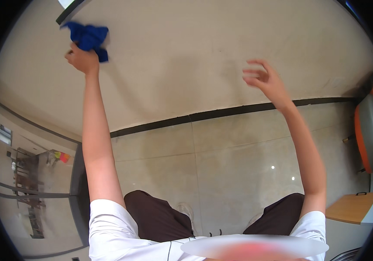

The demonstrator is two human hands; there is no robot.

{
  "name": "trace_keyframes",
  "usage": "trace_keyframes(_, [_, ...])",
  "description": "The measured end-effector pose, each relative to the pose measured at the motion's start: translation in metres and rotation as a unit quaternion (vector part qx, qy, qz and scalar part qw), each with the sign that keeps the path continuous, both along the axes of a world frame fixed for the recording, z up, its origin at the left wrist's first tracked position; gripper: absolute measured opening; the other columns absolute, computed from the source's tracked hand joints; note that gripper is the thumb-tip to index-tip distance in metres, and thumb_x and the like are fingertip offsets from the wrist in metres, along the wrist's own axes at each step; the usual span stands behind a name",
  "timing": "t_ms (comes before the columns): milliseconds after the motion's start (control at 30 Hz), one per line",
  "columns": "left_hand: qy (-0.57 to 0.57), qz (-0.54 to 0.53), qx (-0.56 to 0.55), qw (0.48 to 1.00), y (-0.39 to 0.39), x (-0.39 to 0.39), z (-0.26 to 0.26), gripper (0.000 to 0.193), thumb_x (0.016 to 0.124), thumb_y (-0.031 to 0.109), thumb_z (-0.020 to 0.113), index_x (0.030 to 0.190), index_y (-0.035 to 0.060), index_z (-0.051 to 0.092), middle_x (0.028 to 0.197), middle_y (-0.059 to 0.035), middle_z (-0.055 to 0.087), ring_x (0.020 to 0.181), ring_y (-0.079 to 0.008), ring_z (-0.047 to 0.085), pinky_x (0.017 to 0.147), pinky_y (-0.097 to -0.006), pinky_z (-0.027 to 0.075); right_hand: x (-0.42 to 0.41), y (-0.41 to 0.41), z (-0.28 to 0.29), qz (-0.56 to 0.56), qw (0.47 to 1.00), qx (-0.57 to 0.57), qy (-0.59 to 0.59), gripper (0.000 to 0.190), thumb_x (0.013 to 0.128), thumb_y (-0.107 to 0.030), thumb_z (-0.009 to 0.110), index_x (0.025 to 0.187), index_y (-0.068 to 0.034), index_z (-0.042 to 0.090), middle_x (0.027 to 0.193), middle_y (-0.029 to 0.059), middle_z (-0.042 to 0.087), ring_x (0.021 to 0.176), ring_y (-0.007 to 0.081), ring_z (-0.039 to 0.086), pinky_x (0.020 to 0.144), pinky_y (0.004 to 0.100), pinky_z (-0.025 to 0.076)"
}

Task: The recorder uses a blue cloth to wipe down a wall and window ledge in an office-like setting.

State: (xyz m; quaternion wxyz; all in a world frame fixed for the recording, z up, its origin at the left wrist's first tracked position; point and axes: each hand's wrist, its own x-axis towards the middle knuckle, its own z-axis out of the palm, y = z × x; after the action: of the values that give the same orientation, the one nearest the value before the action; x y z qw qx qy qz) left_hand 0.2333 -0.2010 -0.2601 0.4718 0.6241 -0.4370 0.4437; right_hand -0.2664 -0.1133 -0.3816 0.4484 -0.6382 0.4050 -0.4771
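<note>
A crumpled blue cloth (90,37) is gripped in my left hand (83,60), up against the cream wall (180,42) at the upper left. The cloth is close to the lower end of a dark frame edge (70,11). My right hand (266,78) is raised in front of the wall on the right side. Its fingers are curled loosely and apart, with nothing in them. Both arms reach forward from white sleeves.
A dark skirting board (219,111) runs between wall and tiled floor (225,166). At the left is a dark-framed glass panel (49,176). On the right stand a grey and orange chair (369,130) and a cabinet with a wooden top (352,208).
</note>
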Motion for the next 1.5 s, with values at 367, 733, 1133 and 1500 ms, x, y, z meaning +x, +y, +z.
trace_keyframes(367, [0.209,-0.147,0.213,0.943,-0.035,-0.263,-0.268,0.079,0.064,0.008,0.077,0.126,-0.0088,0.031,0.120,-0.0283,0.041,0.108,-0.0434,0.047,0.093,-0.0458,0.042,-0.030,0.098,-0.184,-0.033,0.957,0.036,0.287,0.039,0.081,-0.015,0.065,0.116,-0.009,0.048,0.114,0.0161,0.050,0.096,0.0281,0.057,0.084,0.0395,0.048])
trace_keyframes(733, [-0.093,-0.102,0.070,0.988,-0.074,-0.339,0.044,0.069,0.070,0.040,0.072,0.119,0.0014,0.042,0.105,-0.0269,0.051,0.100,-0.0418,0.051,0.089,-0.0484,0.040,-0.142,0.112,-0.177,-0.112,0.917,0.055,0.380,0.046,0.078,-0.021,0.070,0.117,-0.006,0.050,0.126,0.0226,0.041,0.112,0.0402,0.050,0.090,0.0495,0.043])
trace_keyframes(1133, [-0.246,-0.415,0.258,0.837,-0.077,-0.355,-0.057,0.033,0.089,0.021,0.058,0.117,0.0056,0.059,0.118,-0.0197,0.060,0.111,-0.0367,0.056,0.096,-0.0458,0.043,-0.254,0.090,-0.178,-0.230,0.900,0.022,0.370,0.042,0.080,-0.019,0.067,0.117,-0.003,0.053,0.125,0.0211,0.042,0.113,0.0378,0.049,0.092,0.0507,0.041])
trace_keyframes(1500, [-0.356,-0.175,0.202,0.896,-0.090,-0.430,-0.100,0.054,0.066,0.012,0.073,0.117,0.0092,0.056,0.109,-0.0211,0.053,0.103,-0.0390,0.050,0.087,-0.0482,0.042,-0.211,0.110,-0.228,-0.120,0.939,0.083,0.311,0.047,0.080,-0.015,0.067,0.121,-0.005,0.046,0.119,0.0221,0.044,0.110,0.0406,0.051,0.088,0.0464,0.047])
